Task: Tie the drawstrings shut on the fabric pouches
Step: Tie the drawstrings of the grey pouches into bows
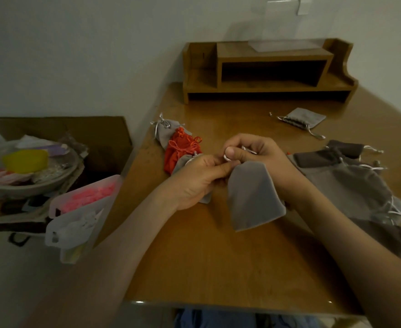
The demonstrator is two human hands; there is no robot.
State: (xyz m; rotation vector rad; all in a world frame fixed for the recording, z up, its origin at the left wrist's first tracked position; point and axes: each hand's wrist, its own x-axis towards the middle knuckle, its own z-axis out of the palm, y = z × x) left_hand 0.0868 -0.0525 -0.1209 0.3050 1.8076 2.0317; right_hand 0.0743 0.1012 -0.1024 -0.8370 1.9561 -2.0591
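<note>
Wooden desk [206,268] against a pale wall [76,55] bears scattered grey pouches [351,183].

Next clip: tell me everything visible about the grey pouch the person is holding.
The grey pouch looks like soft, velvety fabric, flat and seemingly empty, with a paler edge. It hangs mouth-up and tilted above the wooden table; whether its bottom touches the table is unclear. The left hand and right hand pinch its pale drawstring at the mouth, which they mostly hide. No finished knot shows.

free: desk front [218,268] | left: red pouch [178,157] | right: grey pouch pile [360,185] | back: shelf [265,55]
</note>
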